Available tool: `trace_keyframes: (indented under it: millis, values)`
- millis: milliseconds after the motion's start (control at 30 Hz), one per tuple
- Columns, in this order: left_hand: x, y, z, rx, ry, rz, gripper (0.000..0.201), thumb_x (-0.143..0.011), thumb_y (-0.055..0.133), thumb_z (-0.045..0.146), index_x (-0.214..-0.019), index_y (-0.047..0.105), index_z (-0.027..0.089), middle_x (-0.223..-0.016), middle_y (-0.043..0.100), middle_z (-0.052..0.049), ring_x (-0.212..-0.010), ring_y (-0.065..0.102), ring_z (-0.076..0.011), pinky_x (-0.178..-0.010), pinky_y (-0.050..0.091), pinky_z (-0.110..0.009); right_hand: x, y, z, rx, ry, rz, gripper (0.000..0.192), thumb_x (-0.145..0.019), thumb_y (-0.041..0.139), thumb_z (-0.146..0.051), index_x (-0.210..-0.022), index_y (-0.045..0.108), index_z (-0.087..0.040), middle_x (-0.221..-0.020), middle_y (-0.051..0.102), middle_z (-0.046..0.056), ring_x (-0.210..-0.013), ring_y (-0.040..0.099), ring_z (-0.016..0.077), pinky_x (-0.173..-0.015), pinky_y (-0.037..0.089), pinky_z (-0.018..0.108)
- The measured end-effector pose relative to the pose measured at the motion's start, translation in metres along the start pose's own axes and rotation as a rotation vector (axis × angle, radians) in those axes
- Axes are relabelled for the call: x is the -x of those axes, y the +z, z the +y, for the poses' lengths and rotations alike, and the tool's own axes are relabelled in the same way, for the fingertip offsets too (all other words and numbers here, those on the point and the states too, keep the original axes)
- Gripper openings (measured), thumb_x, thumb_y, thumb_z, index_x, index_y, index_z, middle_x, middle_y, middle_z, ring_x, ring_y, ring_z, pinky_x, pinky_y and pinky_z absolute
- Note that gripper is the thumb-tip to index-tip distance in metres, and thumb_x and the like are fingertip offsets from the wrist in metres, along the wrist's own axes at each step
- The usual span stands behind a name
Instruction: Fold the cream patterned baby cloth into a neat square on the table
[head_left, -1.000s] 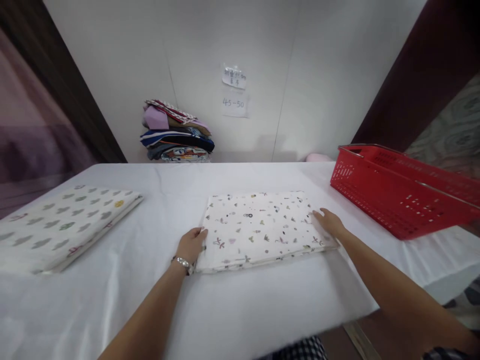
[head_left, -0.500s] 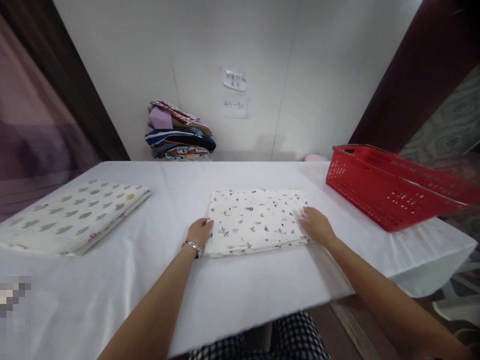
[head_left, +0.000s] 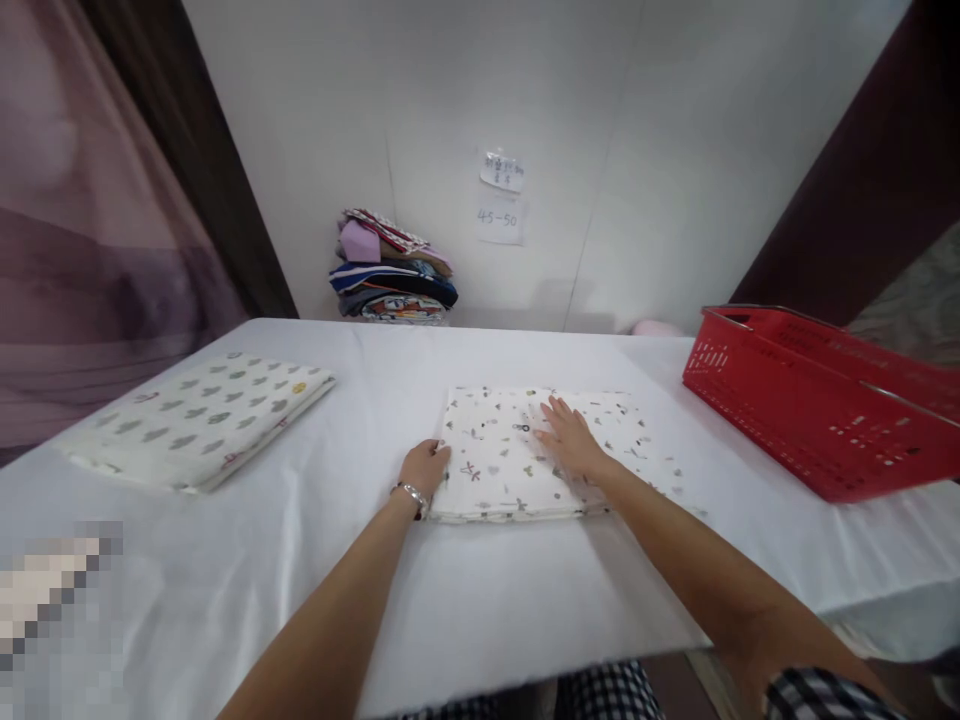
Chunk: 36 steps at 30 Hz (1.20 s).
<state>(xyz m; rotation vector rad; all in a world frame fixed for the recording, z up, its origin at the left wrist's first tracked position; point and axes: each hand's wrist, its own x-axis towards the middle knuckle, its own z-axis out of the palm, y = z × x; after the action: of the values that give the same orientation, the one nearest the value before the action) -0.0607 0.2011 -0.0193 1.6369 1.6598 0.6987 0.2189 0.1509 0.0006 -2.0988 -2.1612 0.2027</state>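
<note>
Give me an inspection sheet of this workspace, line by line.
Surface: table under a white cloth, lightly creased.
Job's things: folded floral cloth lying flat at the centre.
Clutter: folded leaf-print cloth at the left; red basket at the right.
Hands: left hand at the floral cloth's left edge, bracelet on the wrist; right hand flat on top of it.
Cables: nothing seen.
Surroundings: stack of folded fabrics against the wall; paper notes on the wall; dark curtains on both sides.
</note>
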Motion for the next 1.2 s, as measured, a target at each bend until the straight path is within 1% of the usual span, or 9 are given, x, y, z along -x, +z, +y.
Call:
trace_keyframes:
  millis: [133, 300, 433, 533, 633, 733, 900, 1033, 1200]
  values:
    - [0.000, 0.003, -0.006, 0.102, 0.000, -0.016, 0.024, -0.074, 0.050, 0.026, -0.089, 0.064, 0.013, -0.082, 0.068, -0.006, -0.078, 0.062, -0.0187, -0.065, 0.043, -0.024, -0.024, 0.015, -0.013, 0.007, -0.006, -0.124, 0.066, -0.088, 0.018, -0.057, -0.141, 0.023, -0.018, -0.149, 0.009, 0.007, -0.137, 0.003, 0.0232, -0.107, 0.006, 0.044]
    - [-0.002, 0.007, -0.010, 0.129, -0.003, -0.011, 0.022, -0.073, 0.051, 0.025, -0.087, 0.064, 0.014, -0.078, 0.068, -0.005, -0.074, 0.061, -0.0176, -0.063, 0.043, -0.024, -0.057, 0.024, -0.041, -0.025, -0.130, -0.067, 0.065, -0.089, 0.018, -0.056, -0.141, 0.023, -0.017, -0.149, 0.008, 0.008, -0.136, 0.003, 0.0222, -0.107, 0.005, 0.042]
    - [0.000, 0.007, -0.009, 0.110, -0.006, -0.017, 0.024, -0.075, 0.049, 0.026, -0.090, 0.064, 0.014, -0.079, 0.067, -0.006, -0.074, 0.061, -0.0174, -0.064, 0.043, -0.024, -0.087, 0.033, -0.070, -0.038, -0.211, -0.081, 0.059, -0.090, 0.020, -0.052, -0.139, 0.026, -0.020, -0.149, 0.013, 0.007, -0.136, 0.007, 0.0212, -0.107, 0.005, 0.042]
    - [0.002, 0.006, -0.007, 0.083, -0.011, -0.026, 0.025, -0.076, 0.048, 0.025, -0.092, 0.063, 0.014, -0.080, 0.067, -0.006, -0.074, 0.060, -0.0171, -0.064, 0.041, -0.025, -0.105, 0.033, -0.082, -0.052, -0.179, -0.044, 0.049, -0.091, 0.027, -0.046, -0.132, 0.037, -0.020, -0.146, 0.022, 0.008, -0.134, 0.013, 0.0222, -0.105, 0.011, 0.042]
    - [0.004, 0.006, -0.006, 0.048, -0.011, -0.011, 0.024, -0.076, 0.048, 0.025, -0.090, 0.064, 0.015, -0.077, 0.066, -0.004, -0.073, 0.059, -0.0167, -0.062, 0.040, -0.024, -0.123, 0.025, -0.092, -0.126, -0.104, 0.025, 0.036, -0.091, 0.032, -0.036, -0.114, 0.055, -0.020, -0.129, 0.048, 0.007, -0.123, 0.036, 0.0187, -0.098, 0.026, 0.032]
    - [0.005, 0.007, -0.006, 0.034, -0.007, 0.009, 0.023, -0.076, 0.048, 0.025, -0.089, 0.064, 0.016, -0.074, 0.065, -0.003, -0.070, 0.057, -0.0158, -0.060, 0.038, -0.024, -0.145, 0.016, -0.105, -0.167, -0.004, 0.024, 0.033, -0.089, 0.033, -0.030, -0.102, 0.062, -0.020, -0.109, 0.062, 0.005, -0.103, 0.053, 0.0152, -0.083, 0.037, 0.023]
    - [0.006, 0.010, -0.007, 0.023, 0.000, 0.029, 0.022, -0.076, 0.047, 0.025, -0.087, 0.064, 0.016, -0.069, 0.062, -0.002, -0.065, 0.055, -0.0143, -0.058, 0.036, -0.023, -0.182, 0.009, -0.129, -0.156, 0.104, -0.071, 0.030, -0.081, 0.048, -0.035, -0.088, 0.068, -0.014, -0.087, 0.068, 0.010, -0.080, 0.062, 0.0182, -0.066, 0.042, 0.022]
    - [0.008, 0.010, -0.006, 0.013, -0.005, 0.027, 0.023, -0.076, 0.047, 0.025, -0.088, 0.064, 0.016, -0.067, 0.061, -0.002, -0.064, 0.055, -0.0138, -0.057, 0.034, -0.023, -0.202, 0.007, -0.141, -0.119, 0.185, -0.148, 0.024, -0.071, 0.059, -0.024, -0.087, 0.068, -0.008, -0.073, 0.067, 0.014, -0.069, 0.064, 0.0213, -0.059, 0.044, 0.024]
    - [0.011, 0.009, -0.003, 0.020, -0.027, 0.018, 0.024, -0.076, 0.046, 0.024, -0.090, 0.064, 0.016, -0.066, 0.061, -0.002, -0.063, 0.054, -0.0132, -0.057, 0.034, -0.023, -0.216, 0.008, -0.145, -0.104, 0.216, -0.249, 0.017, -0.066, 0.060, -0.013, -0.080, 0.068, -0.008, -0.057, 0.064, 0.009, -0.049, 0.061, 0.0174, -0.053, 0.046, 0.024]
